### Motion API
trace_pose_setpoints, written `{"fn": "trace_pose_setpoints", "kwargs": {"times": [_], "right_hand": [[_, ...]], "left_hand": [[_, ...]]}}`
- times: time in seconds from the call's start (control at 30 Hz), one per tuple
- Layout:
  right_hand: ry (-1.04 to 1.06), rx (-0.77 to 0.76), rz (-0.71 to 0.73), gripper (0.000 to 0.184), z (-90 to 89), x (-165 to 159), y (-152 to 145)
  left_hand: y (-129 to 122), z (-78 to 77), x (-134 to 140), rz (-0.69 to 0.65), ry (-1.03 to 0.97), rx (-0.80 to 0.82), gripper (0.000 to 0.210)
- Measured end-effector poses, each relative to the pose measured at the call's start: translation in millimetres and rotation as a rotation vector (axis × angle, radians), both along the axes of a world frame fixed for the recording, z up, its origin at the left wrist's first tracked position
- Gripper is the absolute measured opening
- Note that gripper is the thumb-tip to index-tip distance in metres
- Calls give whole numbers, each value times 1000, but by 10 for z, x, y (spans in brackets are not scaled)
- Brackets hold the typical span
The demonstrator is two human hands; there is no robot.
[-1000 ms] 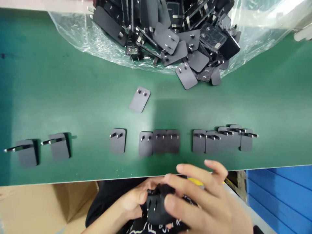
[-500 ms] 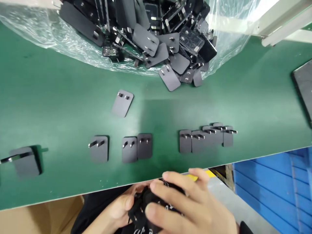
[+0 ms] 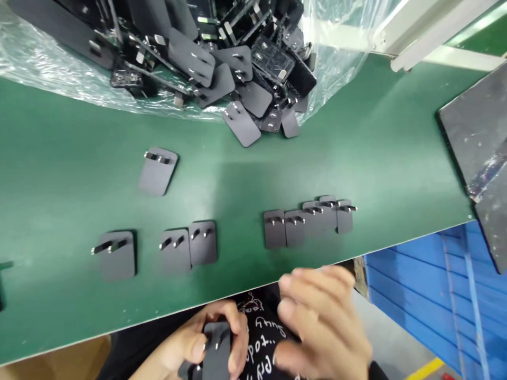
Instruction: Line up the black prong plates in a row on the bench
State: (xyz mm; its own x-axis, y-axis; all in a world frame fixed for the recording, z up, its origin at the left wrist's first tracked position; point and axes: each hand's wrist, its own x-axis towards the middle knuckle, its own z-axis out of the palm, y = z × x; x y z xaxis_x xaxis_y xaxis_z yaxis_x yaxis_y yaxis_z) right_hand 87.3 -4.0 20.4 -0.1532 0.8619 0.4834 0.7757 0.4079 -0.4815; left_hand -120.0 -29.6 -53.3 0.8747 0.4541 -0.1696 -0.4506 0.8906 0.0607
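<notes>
In front of the table edge, my left hand (image 3: 184, 345) is closed around a dark grey plug plate (image 3: 217, 356) with metal prongs; other dark parts show below it, partly hidden by the fingers. To its right hovers my right hand (image 3: 327, 327), fingers stretched and somewhat blurred, with nothing visible in it. On the green table (image 3: 237, 182), several similar plates lie prongs up: a pair (image 3: 203, 243), a single one (image 3: 116, 256), a tilted one (image 3: 158, 171) farther back, and a row (image 3: 274, 229) near the edge on the right.
A clear plastic bag (image 3: 332, 71) with a heap of black plug parts (image 3: 237, 68) spreads across the back. At right, a dark flat board (image 3: 475, 132) overhangs the table edge. A blue slatted surface (image 3: 415, 279) lies below, and a white metal frame (image 3: 428, 39) stands behind.
My right hand has drawn away from my left and moved right. The plug plate in my left hand has come into sight. The whole view has shifted right.
</notes>
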Motion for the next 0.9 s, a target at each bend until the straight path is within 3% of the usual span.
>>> {"fn": "trace_pose_setpoints", "kwargs": {"times": [0.1, 0.2, 0.5, 0.77, 0.83, 0.9], "right_hand": [[-121, -61, -209, 28, -71, 232, 42], [-217, -109, -267, 37, -181, 288, 72], [-197, -172, -127, 37, -218, -14, 15], [-175, -156, 13, 36, -175, -216, 52], [-151, -111, 10, 33, -141, -200, 33], [-106, -33, -81, 24, -123, -143, 13]], "left_hand": [[30, -24, 58, 22, -114, -109, 35], [57, -16, 87, 19, -103, -138, 34], [-1, -41, 55, -24, -15, -141, 33], [-33, -9, -66, 40, -18, -146, 32], [-39, -6, -97, 58, -28, -149, 32], [-36, -2, -117, 75, -37, -150, 33]]}}
